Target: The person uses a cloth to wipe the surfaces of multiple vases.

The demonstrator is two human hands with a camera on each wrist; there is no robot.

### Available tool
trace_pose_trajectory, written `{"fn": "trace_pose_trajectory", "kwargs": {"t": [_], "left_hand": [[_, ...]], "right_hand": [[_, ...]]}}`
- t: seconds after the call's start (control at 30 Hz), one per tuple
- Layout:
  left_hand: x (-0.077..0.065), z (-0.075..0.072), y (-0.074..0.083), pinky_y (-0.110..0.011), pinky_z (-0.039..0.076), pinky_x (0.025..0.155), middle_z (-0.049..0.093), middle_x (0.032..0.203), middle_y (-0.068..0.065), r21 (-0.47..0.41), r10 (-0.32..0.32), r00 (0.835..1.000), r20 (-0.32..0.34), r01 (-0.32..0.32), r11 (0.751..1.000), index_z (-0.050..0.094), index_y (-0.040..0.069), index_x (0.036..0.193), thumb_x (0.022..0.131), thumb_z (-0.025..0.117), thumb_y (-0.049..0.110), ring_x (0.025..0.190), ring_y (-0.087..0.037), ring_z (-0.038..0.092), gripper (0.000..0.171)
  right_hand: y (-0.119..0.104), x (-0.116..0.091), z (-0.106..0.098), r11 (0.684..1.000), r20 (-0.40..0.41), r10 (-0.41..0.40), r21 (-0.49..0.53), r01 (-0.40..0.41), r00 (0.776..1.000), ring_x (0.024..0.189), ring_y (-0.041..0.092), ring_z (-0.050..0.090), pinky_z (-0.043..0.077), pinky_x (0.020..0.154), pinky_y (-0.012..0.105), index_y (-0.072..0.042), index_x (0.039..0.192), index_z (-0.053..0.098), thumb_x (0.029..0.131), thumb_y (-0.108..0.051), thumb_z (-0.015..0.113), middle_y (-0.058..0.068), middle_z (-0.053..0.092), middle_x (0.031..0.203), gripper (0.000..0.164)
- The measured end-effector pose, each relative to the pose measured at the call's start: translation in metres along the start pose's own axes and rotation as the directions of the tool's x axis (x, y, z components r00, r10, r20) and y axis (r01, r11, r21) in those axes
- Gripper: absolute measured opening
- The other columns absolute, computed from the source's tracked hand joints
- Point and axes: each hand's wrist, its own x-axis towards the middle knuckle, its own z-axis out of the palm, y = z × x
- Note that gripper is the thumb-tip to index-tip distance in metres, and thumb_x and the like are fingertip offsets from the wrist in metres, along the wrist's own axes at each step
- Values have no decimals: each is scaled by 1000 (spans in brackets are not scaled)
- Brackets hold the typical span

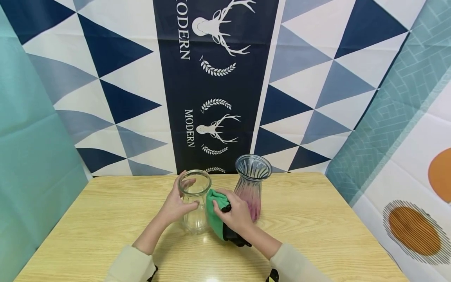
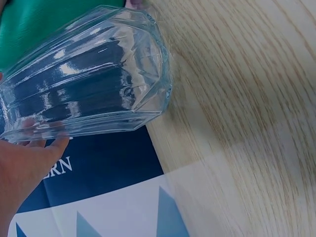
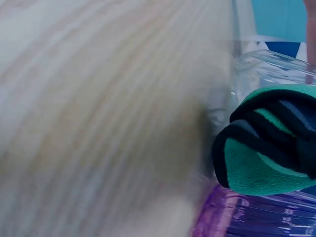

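Observation:
In the head view, a clear glass vase [image 1: 195,221] with a thick round rim stands upright, its faceted base showing in the left wrist view. My left hand [image 1: 175,203] grips it from the left side, thumb in front and fingers behind. A folded green cloth with black edging [image 1: 215,219] is pinched in my right hand [image 1: 237,213], right against the clear vase's right side. The right wrist view shows the cloth's layered black and green folds [image 3: 252,173]. Just behind my right hand is a ribbed glass vase [image 1: 254,196], blue above and pink below, with a flared rim.
Both vases stand on a light wood-grain table [image 1: 299,235]. At its back edge hangs a patterned cloth backdrop [image 1: 218,90] with triangles and deer heads. Teal fabric [image 1: 38,156] borders the left side, and white fabric with orange ovals [image 1: 384,180] the right.

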Motion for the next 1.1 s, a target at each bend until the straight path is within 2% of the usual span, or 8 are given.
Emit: {"fn": "trace_pose_trajectory", "kwargs": {"t": [0.17,0.4,0.57,0.73,0.93,1.0,1.1], "left_hand": [[1,-1,0,-64,24,109,44,142,-18,2,1,1000,19,-1,1000,8,13,148,74,68,-1,135,-35,37,96],[1,-1,0,-65,25,107,43,142,-20,14,16,999,52,-17,1000,5,13,149,75,68,1,135,-36,35,98],[1,-2,-1,-65,24,107,41,144,-18,30,-2,999,44,0,1000,5,14,149,76,72,7,136,-34,34,99],[-2,0,0,-61,25,110,39,145,-12,47,-53,998,-16,54,997,9,18,150,73,80,20,138,-30,32,104],[-1,4,0,-56,32,107,42,137,-15,94,-60,993,-104,70,993,16,15,149,69,83,24,130,-31,39,105],[-1,5,0,-55,35,104,44,133,-16,110,-62,991,-121,76,991,17,15,148,69,83,24,126,-29,42,104],[-1,6,1,-53,38,101,48,127,-13,127,-63,989,-138,80,989,18,15,148,68,84,25,120,-26,44,104]], "right_hand": [[0,8,-4,1000,-19,3,20,-2,1000,82,17,67,56,65,24,-8,111,62,88,-30,61,8,69,101,32],[2,3,0,1000,7,-3,-17,3,1000,74,14,66,53,61,19,-8,110,63,84,-25,65,7,70,100,30],[2,-5,1,998,70,31,-65,-27,997,67,10,64,50,56,14,-10,108,63,80,-23,69,5,70,97,31],[0,-10,0,992,151,80,-112,-63,985,54,3,56,44,50,10,-12,107,64,78,-21,71,3,71,94,31],[-2,-12,-3,983,250,162,-131,-132,955,45,-5,37,35,44,9,-14,106,64,81,-25,70,0,71,96,28],[-2,-12,-4,981,261,173,-136,-141,950,45,-6,35,35,44,9,-15,106,64,82,-25,69,-1,71,97,27],[-1,-11,-5,983,226,153,-134,-125,962,46,-3,42,39,46,10,-14,106,65,80,-23,70,0,71,96,28]]}}
